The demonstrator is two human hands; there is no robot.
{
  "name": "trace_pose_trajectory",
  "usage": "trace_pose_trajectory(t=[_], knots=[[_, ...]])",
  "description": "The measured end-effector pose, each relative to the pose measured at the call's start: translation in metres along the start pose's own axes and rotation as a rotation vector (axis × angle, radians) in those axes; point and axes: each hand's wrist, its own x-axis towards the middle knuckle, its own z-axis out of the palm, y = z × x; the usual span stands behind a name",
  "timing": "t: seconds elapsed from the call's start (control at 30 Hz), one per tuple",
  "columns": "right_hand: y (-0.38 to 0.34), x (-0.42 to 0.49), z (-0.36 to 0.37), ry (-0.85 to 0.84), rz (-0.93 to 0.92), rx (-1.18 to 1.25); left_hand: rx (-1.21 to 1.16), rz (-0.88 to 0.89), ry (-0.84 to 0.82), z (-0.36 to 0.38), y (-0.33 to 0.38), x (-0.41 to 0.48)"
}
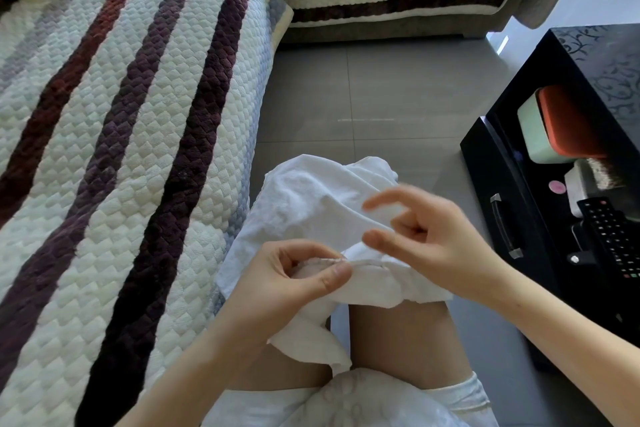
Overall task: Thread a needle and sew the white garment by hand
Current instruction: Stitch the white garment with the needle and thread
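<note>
The white garment [304, 204] lies bunched over my knees. My left hand [294, 281] pinches a folded seam edge of it between thumb and fingers. My right hand [426, 236] hovers just right of that seam and above the cloth, motion-blurred. Its thumb and forefinger are spread apart and its other fingers are curled toward the palm. I cannot make out a needle or thread in either hand.
A quilted striped sofa cover [121, 132] fills the left side. A black table [568, 156] stands to the right, with a remote control [613, 236], an orange and green box [554, 125] and small items in its shelf. Grey tiled floor [381, 97] lies ahead.
</note>
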Motion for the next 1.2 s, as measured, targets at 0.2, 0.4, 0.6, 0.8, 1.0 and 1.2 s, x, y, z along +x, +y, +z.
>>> trace_pose_trajectory(t=[0.2, 0.4, 0.6, 0.8, 1.0, 1.2], knots=[[0.01, -0.007, -0.004, -0.221, 0.019, -0.193, 0.253, 0.143, -0.009, -0.007, 0.006, 0.006], [-0.008, -0.046, -0.019, -0.043, -0.095, -0.299, 0.244, 0.104, 0.016, 0.004, 0.008, 0.007], [0.0, -0.041, -0.022, -0.089, 0.031, -0.295, 0.173, 0.018, -0.077, 0.012, 0.002, 0.015], [0.005, -0.031, -0.014, -0.108, 0.019, -0.287, 0.134, 0.009, -0.029, 0.012, -0.001, 0.016], [0.009, -0.023, -0.009, -0.068, -0.099, -0.349, 0.18, 0.031, -0.033, 0.008, -0.003, 0.017], [0.012, -0.02, -0.005, -0.085, -0.09, -0.358, 0.204, -0.004, -0.001, 0.01, -0.002, 0.017]])
